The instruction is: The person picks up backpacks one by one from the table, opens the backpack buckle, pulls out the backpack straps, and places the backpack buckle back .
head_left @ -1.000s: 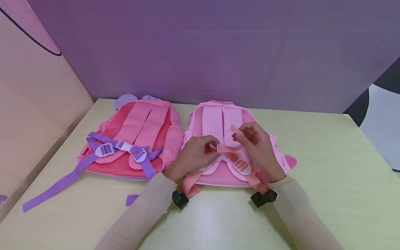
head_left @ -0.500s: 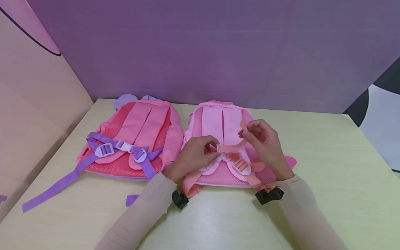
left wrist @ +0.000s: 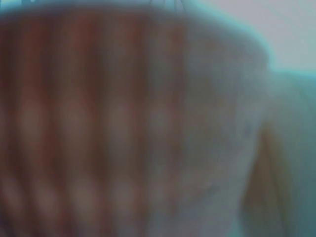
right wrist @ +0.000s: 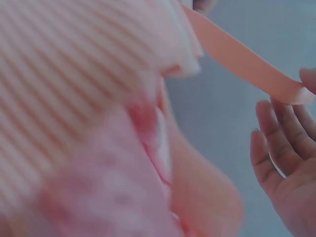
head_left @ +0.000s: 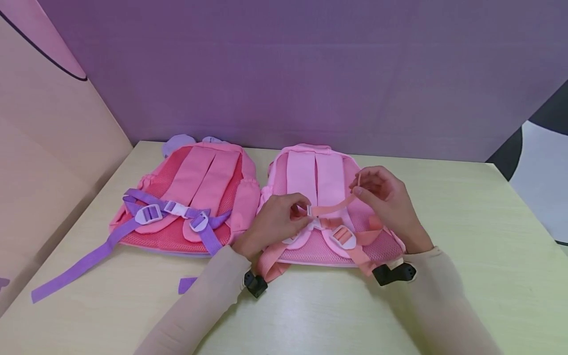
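Note:
A light pink backpack [head_left: 328, 167] lies back side up, its shoulder straps upward, under both hands. My left hand [head_left: 276, 218] pinches the white plastic buckle [head_left: 309, 211] at the middle of its orange webbing. From that buckle an orange strap [head_left: 333, 208] runs up to my right hand [head_left: 385, 199], which pinches its loose end between thumb and fingers. The right wrist view shows the orange strap [right wrist: 242, 57] stretched to the thumb and fingertips of the right hand [right wrist: 296, 182]. A white slider [head_left: 343, 237] sits on the right shoulder strap. The left wrist view is mostly blurred ribbed fabric.
A darker pink backpack [head_left: 199, 172] with purple straps [head_left: 95, 256] lies against the light pink one on the left. Its white buckle [head_left: 176, 208] is fastened. The table [head_left: 479, 246] ends at a purple wall panel [head_left: 310, 74] behind.
My right hand has moved right and slightly up, drawing the orange strap out longer and straighter from the buckle. My left hand has stayed in place on the buckle.

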The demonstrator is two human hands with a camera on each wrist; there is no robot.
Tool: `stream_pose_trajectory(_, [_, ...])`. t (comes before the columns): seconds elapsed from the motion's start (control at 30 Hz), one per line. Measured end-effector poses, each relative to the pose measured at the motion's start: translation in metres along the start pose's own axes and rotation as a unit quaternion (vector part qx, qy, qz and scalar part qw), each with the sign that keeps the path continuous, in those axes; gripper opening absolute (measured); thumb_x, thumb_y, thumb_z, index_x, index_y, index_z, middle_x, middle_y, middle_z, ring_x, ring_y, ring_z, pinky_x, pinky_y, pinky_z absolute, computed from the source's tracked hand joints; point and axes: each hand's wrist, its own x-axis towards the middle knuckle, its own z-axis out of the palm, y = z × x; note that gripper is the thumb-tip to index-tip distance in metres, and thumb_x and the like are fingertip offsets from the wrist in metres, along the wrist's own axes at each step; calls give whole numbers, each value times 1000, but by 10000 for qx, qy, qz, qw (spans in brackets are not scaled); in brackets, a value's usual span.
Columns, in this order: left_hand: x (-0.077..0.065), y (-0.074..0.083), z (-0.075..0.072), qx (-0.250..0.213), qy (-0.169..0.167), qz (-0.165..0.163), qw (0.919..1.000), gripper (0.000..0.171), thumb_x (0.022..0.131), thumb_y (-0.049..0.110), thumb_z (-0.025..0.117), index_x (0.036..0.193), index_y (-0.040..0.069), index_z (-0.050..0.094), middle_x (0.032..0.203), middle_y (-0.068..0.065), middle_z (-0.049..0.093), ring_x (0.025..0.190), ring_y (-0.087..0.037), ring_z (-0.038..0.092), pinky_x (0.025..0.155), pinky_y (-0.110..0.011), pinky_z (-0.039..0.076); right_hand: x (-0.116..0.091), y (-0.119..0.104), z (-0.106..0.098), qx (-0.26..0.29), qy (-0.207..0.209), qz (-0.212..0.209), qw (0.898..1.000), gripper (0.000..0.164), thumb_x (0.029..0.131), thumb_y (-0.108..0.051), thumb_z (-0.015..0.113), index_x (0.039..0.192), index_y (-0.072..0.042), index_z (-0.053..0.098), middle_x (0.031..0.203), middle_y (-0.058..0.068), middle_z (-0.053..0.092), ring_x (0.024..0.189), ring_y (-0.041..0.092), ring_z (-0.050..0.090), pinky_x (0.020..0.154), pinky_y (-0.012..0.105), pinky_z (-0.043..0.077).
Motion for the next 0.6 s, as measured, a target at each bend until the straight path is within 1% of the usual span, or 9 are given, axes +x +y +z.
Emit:
stream_pose_trajectory(0.1, [0, 1, 0, -18, -6, -29, 10000, 22, 84, 18, 72, 102, 9, 66, 84, -2, 67, 75, -12, 59, 69, -19, 48, 0, 0, -7, 75, -142, -34, 9999, 31, 89, 3, 60, 110, -19, 60, 96, -11, 65, 89, 2, 63, 81, 13, 50])
stream_pose_trajectory(0.17, [0, 1, 0, -8, -18, -59, 10000, 22, 84, 19, 72, 102, 9, 66, 84, -2, 67, 74, -12, 59, 68, -19, 48, 0, -1, -11, 198, -266, -37, 9994, 33, 88, 6, 60, 110, -19, 62, 97, -10, 67, 90, 3, 65, 81, 14, 51])
stream_pose_trajectory(0.27, [0, 1, 0, 29, -32, -95, 9999, 22, 84, 19, 72, 103, 9, 66, 83, -2, 67, 74, -12, 59, 68, -19, 47, 0, -2, -17, 207, -438, 14, 9988, 34, 87, 9, 59, 110, -15, 62, 99, -9, 67, 90, 2, 66, 80, 14, 51])
stream_pose_trajectory(0.3, [0, 1, 0, 42, -32, -101, 9999, 22, 84, 19, 72, 103, 9, 66, 83, -2, 67, 74, -12, 58, 68, -19, 47, 0, -2, -19, 183, -481, 46, 9987, 32, 86, 10, 59, 110, -12, 62, 99, -9, 67, 90, 2, 66, 80, 14, 51])
stream_pose_trajectory(0.47, [0, 0, 0, 42, -21, -111, 9999, 22, 84, 19, 72, 102, 9, 65, 82, -2, 66, 73, -11, 57, 67, -19, 47, -2, -3, -28, -199, -658, 266, 9973, 23, 87, 4, 62, 109, 0, 60, 98, -9, 65, 87, 5, 66, 78, 14, 51])
stream_pose_trajectory(0.6, [0, 0, 1, 13, -21, -129, 9999, 22, 84, 19, 72, 102, 10, 64, 81, -1, 65, 73, -12, 57, 66, -19, 46, -2, -3, -36, -287, -872, 331, 9952, 21, 87, 2, 63, 108, 1, 58, 98, -6, 65, 85, 10, 66, 75, 15, 51])
